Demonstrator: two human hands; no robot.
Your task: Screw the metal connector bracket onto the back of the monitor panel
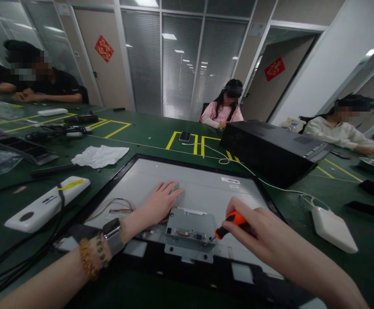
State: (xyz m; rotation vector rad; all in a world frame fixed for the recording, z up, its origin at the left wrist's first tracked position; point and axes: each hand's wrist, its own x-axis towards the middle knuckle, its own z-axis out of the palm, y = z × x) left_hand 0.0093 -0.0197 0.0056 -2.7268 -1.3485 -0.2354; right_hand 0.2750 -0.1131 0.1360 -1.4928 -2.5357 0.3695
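A large flat display panel (203,180) with a black frame lies back side up in front of me. On its near part sits a metal bracket (190,223) carrying a white and a blue video port. My right hand (254,227) is closed round an orange and black screwdriver (235,219), whose tip reaches the bracket's right side near the blue port. Whether the tip sits in a screw is too small to tell. My left hand (161,199) rests on the panel just behind the bracket, fingers stretched out. Thin coloured wires (119,204) run over the panel's left part.
Left of the panel lie a white elongated device (48,204), black cables (22,257) and a crumpled white tissue (100,156). A black computer case (270,148) stands back right, a white box (333,227) with a cable nearer. Several people sit round the green table (155,128).
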